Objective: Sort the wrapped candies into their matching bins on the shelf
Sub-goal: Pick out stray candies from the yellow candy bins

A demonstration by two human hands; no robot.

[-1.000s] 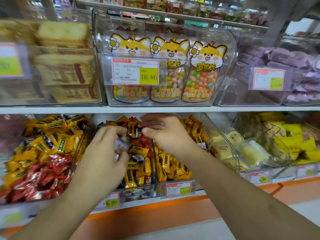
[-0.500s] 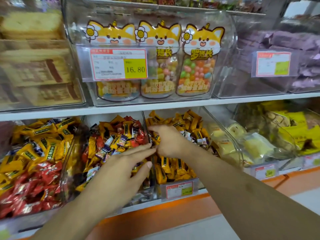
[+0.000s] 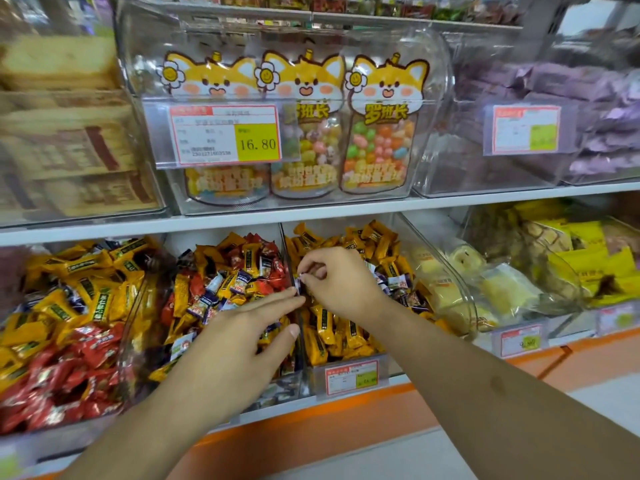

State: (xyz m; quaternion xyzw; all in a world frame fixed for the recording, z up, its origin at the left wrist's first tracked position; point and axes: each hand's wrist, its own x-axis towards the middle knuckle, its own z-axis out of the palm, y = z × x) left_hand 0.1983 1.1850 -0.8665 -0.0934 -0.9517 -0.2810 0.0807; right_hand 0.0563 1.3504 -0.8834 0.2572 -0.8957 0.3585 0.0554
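The right hand [image 3: 341, 282] is over the divider between two clear bins on the lower shelf [image 3: 242, 221]. Its thumb and first finger are curled and pinch one small purple-and-white candy [image 3: 300, 279], holding it up just above the bin wall. The left hand [image 3: 242, 336] lies over the middle bin [image 3: 291, 379] with its fingers straight and spread, the tips reaching toward that same candy. It holds nothing that can be seen.

The middle bin is a jumble – yellow, red and purple-white candies all mixed up. The right bin [image 3: 313, 375] is mostly yellow candies [image 3: 325, 334], with a few purple-white ones near the far side. The left bin [image 3: 128, 327] has yellow on top and red candies [image 3: 69, 382] below.

So the step in hand looks like this – one stray candy has been picked out and needs a home. Next, the person has to find the bin with the same wrapper and drop it there. That is hard to judge here, because no bin shows only purple-white ones. The candy is small and slippery-looking, so a soft, steady pinch is best, and the other hand should not knock the pile
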